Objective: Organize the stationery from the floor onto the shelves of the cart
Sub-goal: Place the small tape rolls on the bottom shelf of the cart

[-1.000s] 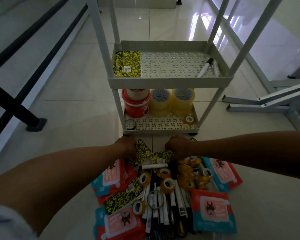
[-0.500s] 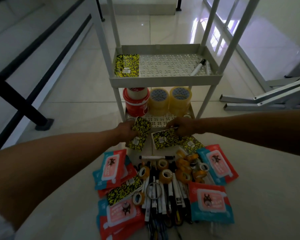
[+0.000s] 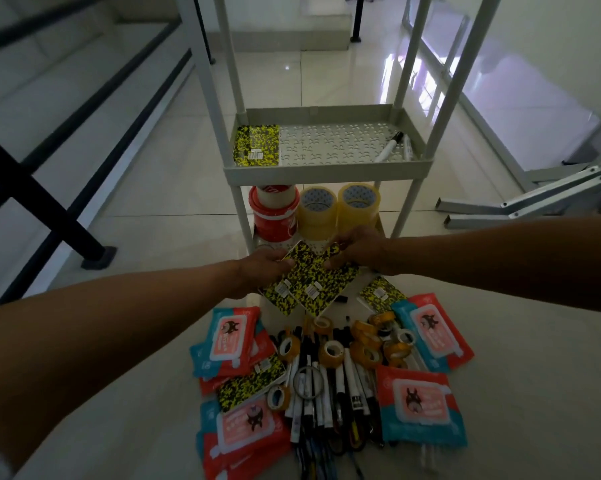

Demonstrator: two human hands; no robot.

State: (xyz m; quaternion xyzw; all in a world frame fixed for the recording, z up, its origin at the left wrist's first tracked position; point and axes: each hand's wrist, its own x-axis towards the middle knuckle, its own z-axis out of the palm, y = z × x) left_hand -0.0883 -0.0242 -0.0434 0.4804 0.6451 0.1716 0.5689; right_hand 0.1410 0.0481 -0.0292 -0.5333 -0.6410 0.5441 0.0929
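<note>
Both my arms reach forward over a pile of stationery on the tiled floor. My left hand (image 3: pixel 266 268) pinches the upper corner of one yellow-and-black notebook (image 3: pixel 285 289), and my right hand (image 3: pixel 356 249) has its grip on the top edge of a second notebook (image 3: pixel 321 289); the two overlap, lifted just in front of the cart's (image 3: pixel 326 168) bottom shelf. A third notebook (image 3: pixel 256 150) lies flat at the left of the middle shelf, with a marker (image 3: pixel 389 147) at its right. On the bottom shelf stand a red tape roll (image 3: pixel 274 213) and two clear tape rolls (image 3: pixel 337 209). Below my hands lie wipe packets (image 3: pixel 418 405), small tape rolls (image 3: pixel 332 353), pens (image 3: pixel 326 396) and two more notebooks.
</note>
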